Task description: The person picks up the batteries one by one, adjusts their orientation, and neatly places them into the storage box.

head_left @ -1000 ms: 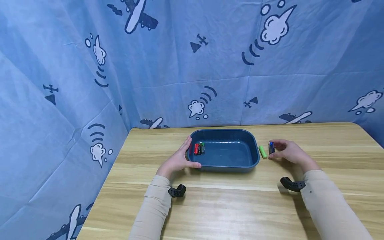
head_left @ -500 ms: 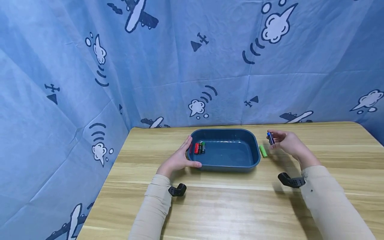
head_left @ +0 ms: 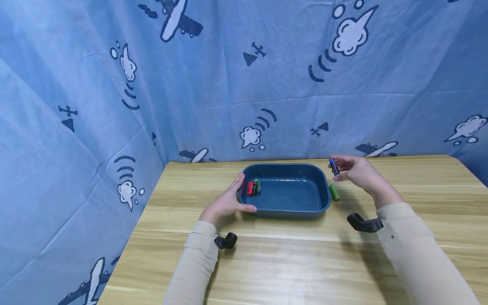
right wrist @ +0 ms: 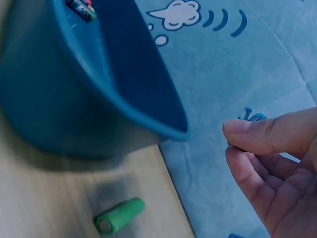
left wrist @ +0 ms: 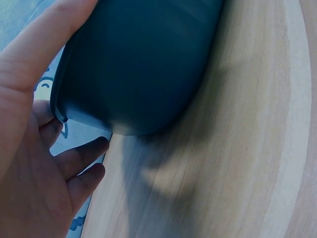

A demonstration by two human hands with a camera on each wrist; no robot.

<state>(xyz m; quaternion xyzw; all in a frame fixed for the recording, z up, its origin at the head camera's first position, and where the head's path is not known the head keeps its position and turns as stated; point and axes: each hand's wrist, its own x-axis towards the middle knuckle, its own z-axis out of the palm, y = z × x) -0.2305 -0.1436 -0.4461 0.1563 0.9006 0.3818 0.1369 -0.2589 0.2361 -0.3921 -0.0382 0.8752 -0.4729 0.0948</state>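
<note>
A dark blue plastic basin (head_left: pixel 289 195) stands on the table. My left hand (head_left: pixel 225 204) holds its left end, thumb at the front side and fingers by the left rim. In the left wrist view that basin's wall (left wrist: pixel 138 59) is between thumb and fingers. Inside, at the left, a red battery (head_left: pixel 250 188) lies beside two dark ones with some green. My right hand (head_left: pixel 360 174) pinches a blue and black battery (head_left: pixel 334 167) above the table, right of the basin. In the right wrist view the thumb and fingers mostly hide it. Below lies a green battery (head_left: pixel 334 192).
The wooden table (head_left: pixel 282 262) reaches back to a blue curtain (head_left: pixel 213 84) printed with planes and clouds. Black wrist cameras (head_left: pixel 225 241) sit on both forearms. The green battery lies close to the basin's right wall.
My right hand has lifted the blue and black battery off the table and carried it up and left toward the basin. The left hand keeps its place.
</note>
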